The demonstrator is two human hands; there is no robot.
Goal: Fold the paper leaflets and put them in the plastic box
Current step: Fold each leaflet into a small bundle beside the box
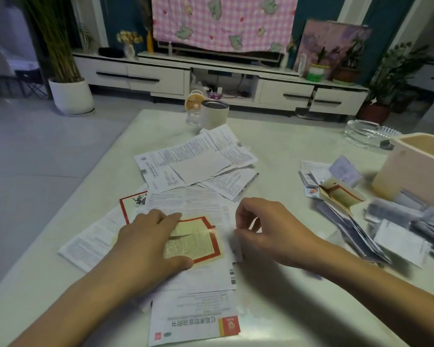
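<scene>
Two hands are working over a heap of paper leaflets (198, 161) on the table (286, 151). The hands are apart, with a gap of paper between them.

The left hand (148, 241) is lying flat with straight fingers. It is pressing down on the left part of a yellow leaflet (195, 241) with a red border. This leaflet is sitting on top of bigger white sheets (198, 204), right in front of the person. Its right edge is facing the right hand.

The right hand (271, 229) is hanging just beside that right edge. Its fingers are curling in toward the thumb. It may be pinching a small bit of white paper, but that spot is blurry, so I cannot tell.

The plastic box (406, 176) is standing well off to the right and farther back. A pile of folded leaflets (341, 196) is lying between the box and the hands, near the box wall.

So the box is on the right hand's side, and the right hand is much nearer to it. I am guessing the fold is only starting. The left hand is in a good place for holding the yellow leaflet down while the right hand lifts the free edge over. After that, the right hand looks like the better one for carrying it to the box.
</scene>
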